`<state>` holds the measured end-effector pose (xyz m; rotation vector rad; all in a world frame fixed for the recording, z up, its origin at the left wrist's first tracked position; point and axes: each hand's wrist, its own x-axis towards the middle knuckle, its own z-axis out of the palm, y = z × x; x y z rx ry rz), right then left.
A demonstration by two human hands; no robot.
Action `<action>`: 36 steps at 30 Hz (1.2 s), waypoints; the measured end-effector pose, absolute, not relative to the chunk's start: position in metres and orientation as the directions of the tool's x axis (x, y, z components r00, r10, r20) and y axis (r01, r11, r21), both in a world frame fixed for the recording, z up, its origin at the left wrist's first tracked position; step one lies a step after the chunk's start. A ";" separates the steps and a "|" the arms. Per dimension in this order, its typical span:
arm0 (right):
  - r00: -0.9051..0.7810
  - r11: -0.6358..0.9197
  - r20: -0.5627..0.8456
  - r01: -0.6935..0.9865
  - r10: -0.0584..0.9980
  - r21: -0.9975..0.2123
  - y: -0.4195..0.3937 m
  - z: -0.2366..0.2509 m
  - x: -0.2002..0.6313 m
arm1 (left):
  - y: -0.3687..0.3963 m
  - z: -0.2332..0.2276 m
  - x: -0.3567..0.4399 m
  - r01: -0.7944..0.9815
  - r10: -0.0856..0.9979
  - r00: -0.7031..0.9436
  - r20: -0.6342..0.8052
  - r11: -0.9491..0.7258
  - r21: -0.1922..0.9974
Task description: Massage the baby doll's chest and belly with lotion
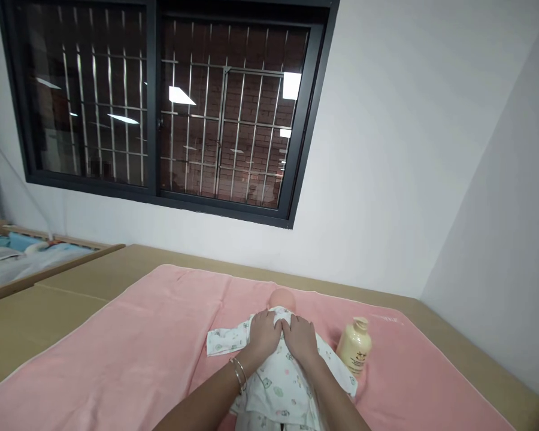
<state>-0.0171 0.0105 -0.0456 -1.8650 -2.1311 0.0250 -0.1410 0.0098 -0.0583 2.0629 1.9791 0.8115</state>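
A baby doll [282, 298] lies on its back on a pink blanket [148, 341], its head pointing away from me. It wears a white long-sleeved baby shirt [281, 383] with small printed figures, one sleeve stretched out to the left and the other slanting down to the right. Both my hands rest on the shirt's upper chest, thumbs side by side at the middle. My left hand [265, 334] lies flat with its fingers towards the doll's shoulder. My right hand [300, 338] lies the same way on the other side. The fingertips are partly hard to make out.
A cream pump bottle [356, 346] stands on the blanket beside the right sleeve. Tan tabletop [72, 305] borders the blanket. At the far left is a wooden-edged bay [85, 256] with blue and white cloth. A barred window [224, 120] and white walls stand behind.
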 end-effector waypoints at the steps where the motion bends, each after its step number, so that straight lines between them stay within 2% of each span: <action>1: -0.142 0.192 0.237 0.960 0.961 -0.204 0.004 -0.049 -0.016 | 0.006 -0.058 -0.143 0.885 0.960 -0.010 0.280 -0.122 0.450; 5: -0.226 0.300 0.336 0.935 0.914 -0.187 -0.018 -0.060 -0.002 | -0.009 -0.058 -0.146 0.931 0.953 0.018 0.302 -0.126 0.344; 12: -0.141 0.189 0.200 0.951 0.970 -0.244 -0.002 -0.041 -0.011 | 0.000 -0.056 -0.139 0.901 0.950 0.080 0.303 -0.199 0.386; 17: -0.235 0.284 0.254 0.942 0.938 -0.177 -0.018 -0.048 -0.016 | -0.010 -0.063 -0.145 0.861 0.919 0.194 0.343 -0.327 0.388; 23: -0.229 0.268 0.183 0.936 0.956 -0.229 0.001 -0.046 -0.001 | -0.001 -0.064 -0.149 0.885 0.958 0.034 0.285 -0.161 0.437; 27: -0.216 0.259 0.198 0.939 0.956 -0.226 0.015 -0.040 -0.016 | 0.014 -0.057 -0.134 0.881 0.954 0.067 0.292 -0.194 0.432; 32: -0.198 0.248 0.222 0.941 0.955 -0.230 -0.006 -0.041 -0.021 | 0.003 -0.059 -0.137 0.883 0.945 0.136 0.299 -0.252 0.396; 36: -0.145 0.191 0.175 0.938 0.974 -0.289 -0.005 -0.036 -0.007 | -0.001 -0.059 -0.145 0.911 0.960 0.023 0.278 -0.134 0.390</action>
